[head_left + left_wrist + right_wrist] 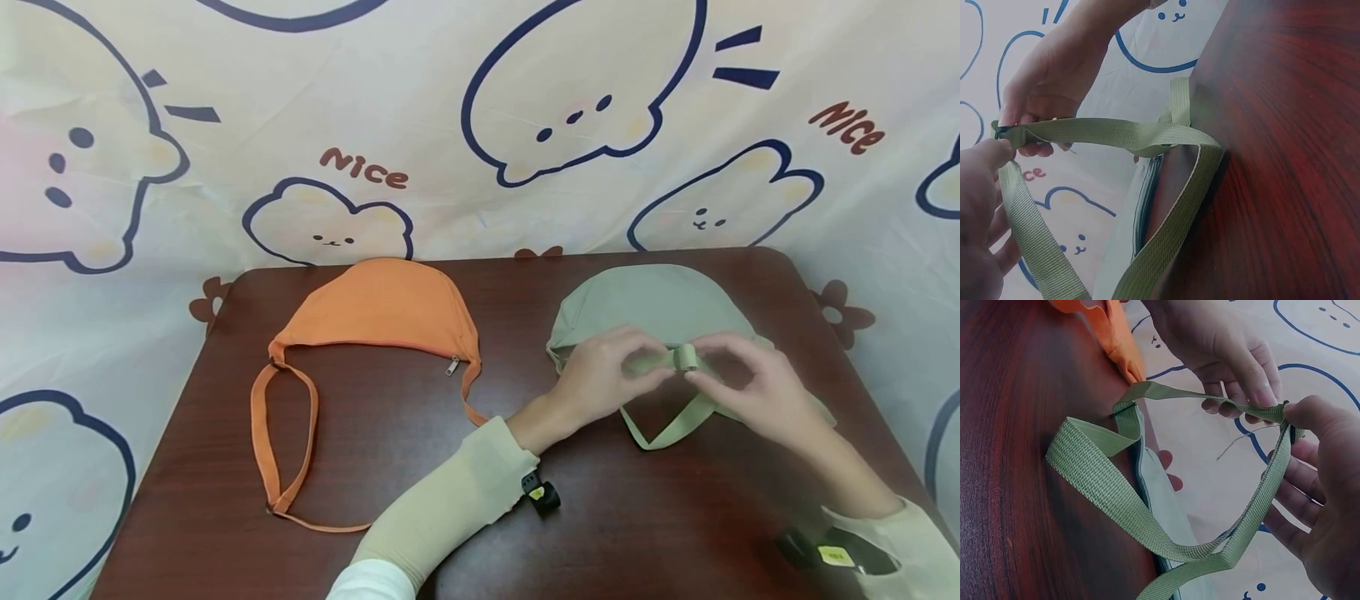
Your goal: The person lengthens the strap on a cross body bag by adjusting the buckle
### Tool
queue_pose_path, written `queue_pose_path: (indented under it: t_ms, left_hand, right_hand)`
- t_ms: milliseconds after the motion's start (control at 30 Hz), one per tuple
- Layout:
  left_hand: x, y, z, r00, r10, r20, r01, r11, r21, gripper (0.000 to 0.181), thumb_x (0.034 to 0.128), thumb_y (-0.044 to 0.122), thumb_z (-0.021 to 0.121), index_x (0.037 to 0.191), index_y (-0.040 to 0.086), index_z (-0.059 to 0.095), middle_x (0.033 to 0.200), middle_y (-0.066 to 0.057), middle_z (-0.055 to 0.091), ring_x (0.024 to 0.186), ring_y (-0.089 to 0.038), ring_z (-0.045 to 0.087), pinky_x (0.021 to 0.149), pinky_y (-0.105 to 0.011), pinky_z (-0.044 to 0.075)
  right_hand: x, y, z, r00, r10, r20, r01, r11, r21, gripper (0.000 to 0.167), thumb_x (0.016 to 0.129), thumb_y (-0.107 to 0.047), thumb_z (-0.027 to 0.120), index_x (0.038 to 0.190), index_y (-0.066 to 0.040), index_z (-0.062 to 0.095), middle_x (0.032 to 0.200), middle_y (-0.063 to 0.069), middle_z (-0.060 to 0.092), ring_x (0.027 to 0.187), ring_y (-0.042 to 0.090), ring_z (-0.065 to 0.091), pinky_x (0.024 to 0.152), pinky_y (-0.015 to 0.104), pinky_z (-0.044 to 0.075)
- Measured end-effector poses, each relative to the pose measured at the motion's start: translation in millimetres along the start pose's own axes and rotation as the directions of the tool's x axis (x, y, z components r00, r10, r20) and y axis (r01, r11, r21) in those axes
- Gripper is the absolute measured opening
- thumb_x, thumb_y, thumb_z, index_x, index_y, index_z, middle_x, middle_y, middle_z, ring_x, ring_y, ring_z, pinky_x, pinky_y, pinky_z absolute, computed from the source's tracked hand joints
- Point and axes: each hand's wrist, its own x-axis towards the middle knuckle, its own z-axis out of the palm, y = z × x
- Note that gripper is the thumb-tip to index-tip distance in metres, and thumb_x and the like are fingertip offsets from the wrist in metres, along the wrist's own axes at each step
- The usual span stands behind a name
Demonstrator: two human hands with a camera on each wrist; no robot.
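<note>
A light green waist bag (652, 292) lies on the table's right half, its webbing strap (1104, 478) raised in loops before it. Where the strap passes through a small dark slider buckle (1286, 415), both hands meet. My left hand (611, 375) pinches the strap beside the buckle between thumb and fingers. From the other side my right hand (757, 383) pinches the strap at the buckle, thumb on top. A loose thread (1235, 445) hangs from the strap near the left fingers. Further left lies an orange waist bag (382, 304), untouched by either hand.
The orange bag's strap (258, 425) loops toward the front of the dark wooden table (420, 400), partly behind the left sleeve (457, 483). A zipper pull (452, 365) hangs at its right end. Printed cloth (450, 208) stands behind the table and at both sides.
</note>
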Motion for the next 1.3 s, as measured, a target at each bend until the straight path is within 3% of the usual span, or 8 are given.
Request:
queue_pose_path:
  t_ms: [100, 233, 400, 500, 667, 1300]
  left_hand:
    - [-1.4, -1.4, -1.8, 0.998, -0.052, 0.046, 0.051, 0.998, 0.023, 0.035, 0.0877, 0.031, 0.083, 0.115, 0.013, 0.071, 0.109, 0.004, 0.069, 0.097, -0.005, 0.062, 0.087, -0.012, 0.044]
    - [-5.8, -5.7, -5.1, 0.985, -0.138, 0.108, 0.123, 0.984, 0.131, 0.048, 0.085, 0.041, 0.084, 0.12, 0.015, 0.064, 0.112, 0.008, 0.066, 0.096, 0.001, 0.059, 0.082, -0.011, 0.044]
    - [-10.9, -12.2, -7.7, 0.988, -0.137, 0.065, 0.12, 0.967, 0.223, 0.034, 0.0866, 0.037, 0.083, 0.108, 0.016, 0.066, 0.104, 0.008, 0.066, 0.09, -0.001, 0.059, 0.077, -0.014, 0.045]
    - [-12.2, -14.1, -8.5, 0.994, -0.107, 0.027, 0.099, 0.974, 0.202, 0.028, 0.0875, 0.032, 0.082, 0.106, 0.016, 0.069, 0.102, 0.006, 0.068, 0.088, -0.004, 0.059, 0.075, -0.015, 0.045]
    - [-12.4, -15.1, -8.9, 0.996, -0.09, 0.018, 0.086, 0.982, 0.169, 0.027, 0.0889, 0.032, 0.081, 0.108, 0.015, 0.073, 0.104, 0.005, 0.07, 0.09, -0.005, 0.06, 0.076, -0.015, 0.044]
    - [-10.4, -16.7, -14.3, 0.989, -0.149, 0.009, 0.146, 0.98, 0.135, 0.019, 0.0885, 0.029, 0.082, 0.103, 0.017, 0.078, 0.101, 0.006, 0.073, 0.092, -0.005, 0.067, 0.08, -0.015, 0.048]
  right_hand:
    - [-0.2, -0.1, 1.0, 1.0, 0.017, -0.004, -0.017, 1.0, -0.002, 0.053, 0.068, 0.018, 0.084, 0.113, -0.006, 0.072, 0.107, -0.017, 0.068, 0.099, -0.003, 0.061, 0.086, 0.008, 0.044]
    - [-0.2, -3.0, 1.5, 0.998, 0.048, -0.033, -0.047, 0.999, 0.017, 0.05, 0.07, 0.019, 0.082, 0.112, -0.004, 0.072, 0.103, -0.019, 0.068, 0.09, -0.004, 0.063, 0.08, 0.008, 0.048]
    - [0.8, -5.3, 1.5, 0.996, 0.064, -0.059, -0.061, 0.996, 0.063, 0.045, 0.072, 0.022, 0.079, 0.111, 0.001, 0.071, 0.102, -0.019, 0.067, 0.086, -0.003, 0.065, 0.077, 0.009, 0.05]
    - [1.7, -6.3, 2.2, 0.996, 0.068, -0.059, -0.062, 0.994, 0.093, 0.043, 0.073, 0.023, 0.077, 0.11, 0.003, 0.07, 0.103, -0.018, 0.068, 0.087, -0.002, 0.066, 0.079, 0.01, 0.05]
    - [3.2, -6.3, 5.2, 0.997, 0.071, -0.039, -0.066, 0.989, 0.133, 0.043, 0.074, 0.025, 0.075, 0.111, 0.006, 0.067, 0.103, -0.015, 0.068, 0.087, 0.0, 0.066, 0.078, 0.011, 0.051]
    - [5.8, -5.2, 6.7, 0.996, 0.077, -0.042, -0.071, 0.99, 0.125, 0.044, 0.076, 0.023, 0.075, 0.115, 0.005, 0.067, 0.102, -0.014, 0.068, 0.085, 0.0, 0.066, 0.08, 0.011, 0.051]
